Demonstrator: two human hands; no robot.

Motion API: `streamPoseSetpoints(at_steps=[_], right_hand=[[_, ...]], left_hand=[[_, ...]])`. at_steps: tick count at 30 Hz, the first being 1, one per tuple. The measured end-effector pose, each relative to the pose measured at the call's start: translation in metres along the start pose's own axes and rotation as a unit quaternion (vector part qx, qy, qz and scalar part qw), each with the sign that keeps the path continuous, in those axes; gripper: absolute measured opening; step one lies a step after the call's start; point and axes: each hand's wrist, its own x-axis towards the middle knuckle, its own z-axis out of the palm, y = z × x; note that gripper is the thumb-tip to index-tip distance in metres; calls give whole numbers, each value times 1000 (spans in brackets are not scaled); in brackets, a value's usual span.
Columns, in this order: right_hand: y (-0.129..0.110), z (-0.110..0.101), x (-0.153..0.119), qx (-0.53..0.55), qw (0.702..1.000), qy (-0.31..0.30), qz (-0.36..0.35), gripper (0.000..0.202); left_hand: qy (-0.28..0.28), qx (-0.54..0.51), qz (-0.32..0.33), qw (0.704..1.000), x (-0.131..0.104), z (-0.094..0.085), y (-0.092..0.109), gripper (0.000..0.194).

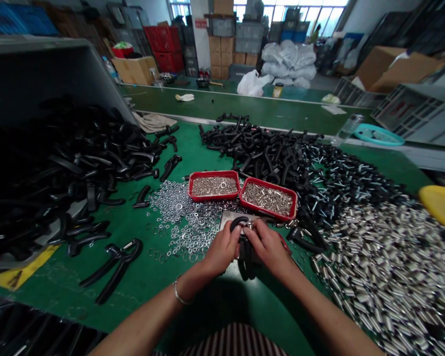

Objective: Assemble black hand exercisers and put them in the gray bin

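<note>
On the bench (pixel 187 143), at six o'clock from two red trays (pixel 215 198), grips a black handle (pixel 239 220) between left hand (pixel 222 248) and right hand (pixel 271 242), seemingly to steady a silvery fitting (pixel 249 224) against it, with washers (pixel 193 217) at nine o'clock, probably for easy reach.

The black handle (pixel 247 264) is glossy, its curved upper end arching over like a hook and its lower part pointing down toward the near edge of the table (pixel 163 316). At the side of that curve sits a small metal piece (pixel 250 224), silvery and shiny, upright between the fingertips (its lower end is hidden, so its seating cannot be told).
</note>
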Motion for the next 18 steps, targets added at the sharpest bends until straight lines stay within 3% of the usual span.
streamPoseSetpoints(at_steps=[3,6,9,13,15,18], right_hand=[[-9,1,-6,23,1000,7,2,23],[-17,-4,-8,41,999,-6,10,23],[-18,-11,-7,43,998,-42,13,24],[-12,-5,-18,136,984,-115,7,27],[-9,5,-27,162,979,-119,22,27],[-4,17,-33,149,982,-111,34,26]], left_hand=[[26,42,33,998,-6,-2,-7,43],[18,99,48,994,-9,-8,-7,45],[-32,213,62,975,-9,-19,-2,47],[-129,364,78,919,-17,-32,7,61],[-164,398,73,900,-23,-35,8,67],[-189,400,74,894,-24,-37,6,70]])
